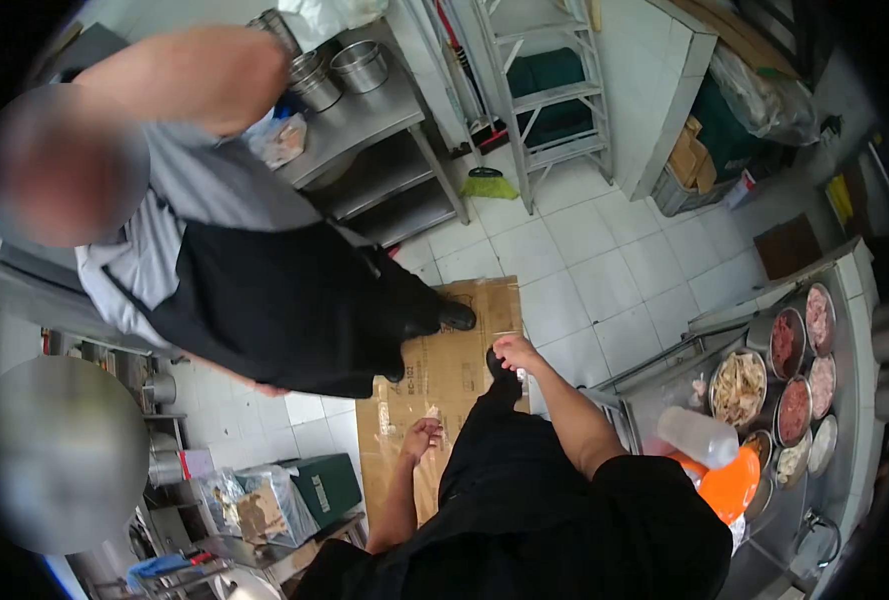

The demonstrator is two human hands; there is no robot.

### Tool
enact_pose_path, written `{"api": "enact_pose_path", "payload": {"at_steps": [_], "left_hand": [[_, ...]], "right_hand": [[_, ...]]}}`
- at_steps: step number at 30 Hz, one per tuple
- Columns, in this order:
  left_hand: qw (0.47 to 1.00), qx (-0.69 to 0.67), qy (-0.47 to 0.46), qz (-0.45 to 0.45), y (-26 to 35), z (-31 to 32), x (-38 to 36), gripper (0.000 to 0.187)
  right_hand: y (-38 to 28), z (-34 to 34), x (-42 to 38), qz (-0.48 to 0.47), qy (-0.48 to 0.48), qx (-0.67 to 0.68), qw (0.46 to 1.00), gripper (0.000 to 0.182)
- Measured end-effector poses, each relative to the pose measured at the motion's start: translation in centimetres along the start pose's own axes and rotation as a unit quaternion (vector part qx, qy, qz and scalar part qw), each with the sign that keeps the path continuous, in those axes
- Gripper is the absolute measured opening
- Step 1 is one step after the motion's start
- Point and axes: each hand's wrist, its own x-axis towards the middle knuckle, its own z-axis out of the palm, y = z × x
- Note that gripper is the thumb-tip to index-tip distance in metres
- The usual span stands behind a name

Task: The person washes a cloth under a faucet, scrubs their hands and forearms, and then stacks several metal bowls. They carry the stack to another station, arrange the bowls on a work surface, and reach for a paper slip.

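Cardboard [450, 375] lies flat below our hands, probably to shield the floor tiles [555, 260] where we and the coworker [265, 290] stand. Our left hand [423, 438] hangs low, fingers curled; our right hand [515, 352] reaches farther forward, fingers bent inward. We honestly can't tell if either pinches anything.
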Motion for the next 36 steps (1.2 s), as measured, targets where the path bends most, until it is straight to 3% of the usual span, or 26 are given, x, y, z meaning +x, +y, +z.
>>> {"api": "enact_pose_path", "payload": {"at_steps": [3,6,7,11,12,13,14,15,17,18,20,21,23,24,26,27,29,31,33,35,36], "left_hand": [[0.995,0.058,-0.076,-0.040,5.6,-0.2,4.4,0.024],[0.985,0.080,-0.140,0.062,12.3,1.5,9.8,0.025],[0.982,0.098,-0.154,0.051,15.2,2.4,10.8,0.017],[0.949,0.205,-0.195,0.140,25.8,5.4,16.5,0.017],[0.932,0.218,-0.212,0.195,28.1,5.7,18.9,0.017],[0.916,0.226,-0.228,0.240,29.8,6.1,20.6,0.016],[0.910,0.233,-0.216,0.265,31.7,6.4,22.1,0.015],[0.902,0.241,-0.204,0.296,34.1,6.7,23.9,0.015],[0.910,0.239,-0.186,0.282,39.9,7.4,24.9,0.017],[0.922,0.163,-0.183,0.298,41.4,7.5,26.2,0.018],[0.930,0.155,-0.157,0.295,44.8,7.0,27.0,0.017],[0.934,0.157,-0.137,0.291,46.1,6.5,27.5,0.017],[0.942,0.145,-0.108,0.282,47.2,5.0,29.1,0.017],[0.952,0.121,-0.085,0.268,46.9,4.2,29.8,0.017],[0.975,0.060,-0.035,0.212,45.6,2.7,30.9,0.015],[0.984,0.024,-0.007,0.175,44.8,1.9,31.1,0.015],[0.990,0.009,0.060,0.129,44.1,0.9,30.5,0.013],[0.989,-0.020,0.095,0.111,45.3,1.2,29.8,0.017],[0.987,-0.041,0.128,0.086,46.8,0.1,30.3,0.022],[0.982,0.012,0.144,0.119,47.9,-1.4,32.2,0.019],[0.976,-0.009,0.151,0.159,49.6,-2.3,32.8,0.018]], "right_hand": [[-2.5,-1.0,2.3,0.016,0.006,-0.008,1.000,0.018],[0.0,-3.4,8.3,0.075,0.019,-0.068,0.995,0.017],[1.1,-4.9,10.3,0.104,0.005,-0.124,0.987,0.017],[-3.0,-8.8,10.1,0.108,0.089,-0.014,0.990,0.017],[-2.6,-9.7,12.2,0.126,0.112,-0.053,0.984,0.015],[7.6,-11.1,20.3,-0.159,0.070,-0.306,0.936,0.014],[4.2,-10.7,18.7,-0.053,0.141,-0.096,0.984,0.014],[-1.3,-10.7,17.0,0.053,0.210,0.118,0.969,0.013],[-6.7,-11.3,17.9,0.075,0.237,0.107,0.963,0.016],[-8.4,-11.6,18.8,0.071,0.204,0.066,0.974,0.016],[-10.5,-12.4,21.2,0.085,0.115,-0.009,0.990,0.014],[-11.7,-13.0,22.7,0.070,0.063,-0.039,0.995,0.013],[-6.0,-14.4,31.8,-0.063,0.020,-0.126,0.990,0.012],[-8.3,-15.5,32.7,-0.063,0.005,-0.144,0.988,0.012],[-15.7,-17.1,33.1,0.017,0.028,-0.155,0.987,0.011],[-19.3,-18.3,32.9,0.012,0.013,-0.169,0.985,0.011],[-26.3,-20.5,34.2,0.090,-0.054,-0.295,0.950,0.016],[-28.6,-23.0,38.3,0.079,-0.064,-0.279,0.955,0.015],[-30.5,-24.5,42.5,-0.022,-0.021,-0.119,0.992,0.014],[-33.6,-25.8,45.3,-0.103,-0.018,-0.232,0.967,0.018],[-35.8,-26.3,46.0,-0.100,-0.028,-0.243,0.964,0.018]]}}
